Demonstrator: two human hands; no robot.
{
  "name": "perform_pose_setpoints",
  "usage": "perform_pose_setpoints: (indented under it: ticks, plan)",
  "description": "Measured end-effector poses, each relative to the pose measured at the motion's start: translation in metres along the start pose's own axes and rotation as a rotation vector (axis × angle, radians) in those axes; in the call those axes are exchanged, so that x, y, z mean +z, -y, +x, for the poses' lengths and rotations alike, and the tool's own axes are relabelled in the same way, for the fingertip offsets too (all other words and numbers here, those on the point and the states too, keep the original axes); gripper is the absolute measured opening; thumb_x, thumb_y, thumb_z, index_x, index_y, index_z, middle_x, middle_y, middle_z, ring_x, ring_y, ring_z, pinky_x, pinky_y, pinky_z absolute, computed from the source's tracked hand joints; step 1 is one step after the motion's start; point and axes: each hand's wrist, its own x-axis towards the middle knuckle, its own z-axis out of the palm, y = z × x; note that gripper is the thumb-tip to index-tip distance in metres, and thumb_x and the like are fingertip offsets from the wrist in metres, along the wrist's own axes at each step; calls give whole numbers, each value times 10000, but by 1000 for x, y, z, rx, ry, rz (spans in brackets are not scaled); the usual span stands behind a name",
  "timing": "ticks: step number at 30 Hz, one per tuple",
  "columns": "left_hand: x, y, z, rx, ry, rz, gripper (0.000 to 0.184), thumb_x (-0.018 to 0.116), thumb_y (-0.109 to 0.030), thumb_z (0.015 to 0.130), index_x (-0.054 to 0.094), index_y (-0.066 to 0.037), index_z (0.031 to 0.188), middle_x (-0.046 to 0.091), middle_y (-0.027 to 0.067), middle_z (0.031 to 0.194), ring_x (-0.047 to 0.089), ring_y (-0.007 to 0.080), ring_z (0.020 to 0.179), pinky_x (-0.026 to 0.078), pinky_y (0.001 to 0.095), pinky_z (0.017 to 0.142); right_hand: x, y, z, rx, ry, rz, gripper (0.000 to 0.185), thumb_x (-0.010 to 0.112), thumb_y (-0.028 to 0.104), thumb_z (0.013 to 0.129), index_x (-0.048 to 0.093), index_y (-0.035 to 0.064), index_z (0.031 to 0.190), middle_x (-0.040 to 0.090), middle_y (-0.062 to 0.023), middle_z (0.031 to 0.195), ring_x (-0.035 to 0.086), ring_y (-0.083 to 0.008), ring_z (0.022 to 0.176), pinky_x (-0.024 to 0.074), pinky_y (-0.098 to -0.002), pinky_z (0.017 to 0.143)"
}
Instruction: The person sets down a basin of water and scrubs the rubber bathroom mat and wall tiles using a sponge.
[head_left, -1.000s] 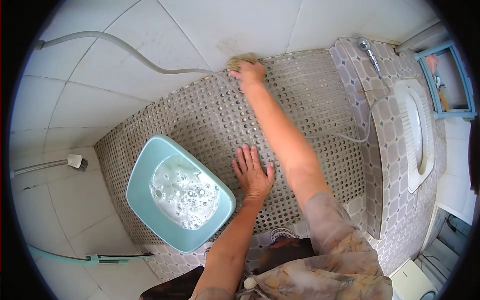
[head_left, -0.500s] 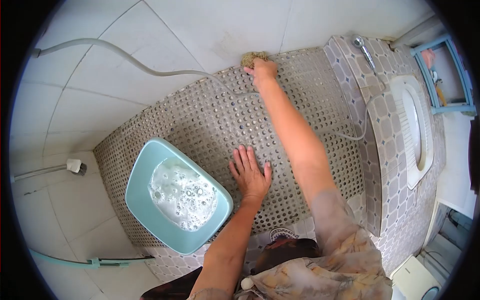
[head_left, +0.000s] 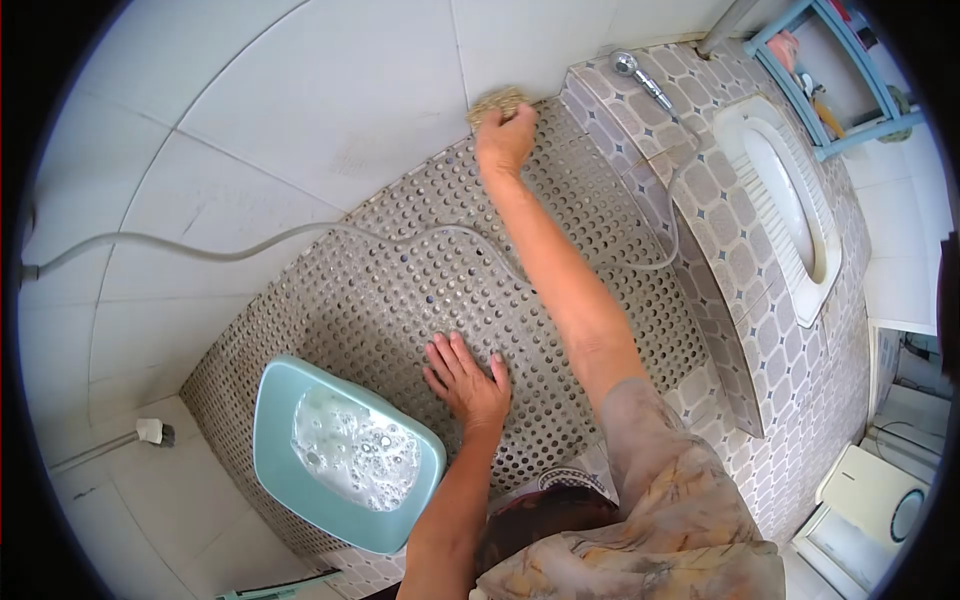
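Observation:
Up at the foot of the tiled wall, my right hand [head_left: 506, 140] is closed on a rough, tan-green scrubbing pad [head_left: 497, 103]. The pad is pressed where the wall meets the perforated mat [head_left: 520, 330]. My left hand [head_left: 469, 386] lies flat on the mat, palm down with fingers spread, holding nothing. Just left of it stands a light blue basin [head_left: 275, 440] with foamy, sudsy water [head_left: 358, 452] inside. A grey hose [head_left: 300, 230] runs across the mat, passing under my right forearm.
On the right, a raised tiled step [head_left: 690, 240] carries a shower head [head_left: 640, 75] and a white squat toilet [head_left: 780, 200]. A blue shelf [head_left: 840, 75] stands in the far right corner. A small brush [head_left: 155, 432] leans by the left wall.
My right hand has moved the scrubbing pad along the wall's foot toward the raised step. The view has turned and shifted right. My left hand stays flat on the mat.

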Motion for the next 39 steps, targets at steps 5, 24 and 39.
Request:
perform_pose_setpoints:
  ticks: [5,24,39]
  plan:
    - [0,-1,0,12,-25,-7,717,451,-410,901,248,10,1445,175,225,1523,112,396,1419,111,577,1113,3,50,19,-325,-76,-49,494,547,103,849,406,-108,1272,504,-290,1221,482,-419,1106,377,-464,977]
    - [3,-5,1,37,-65,-3,706,449,-401,902,268,34,1428,202,239,1510,128,413,1411,131,594,1093,4,32,120,-434,-430,-55,152,490,92,827,570,-12,904,619,-227,866,580,-443,862,467,-481,769]
    - [-7,-10,5,20,-24,7,696,460,-370,897,262,37,1426,207,247,1502,127,410,1412,123,592,1099,-1,52,131,-171,-328,-70,198,500,97,864,545,-51,989,552,-256,1002,564,-404,901,459,-451,817]
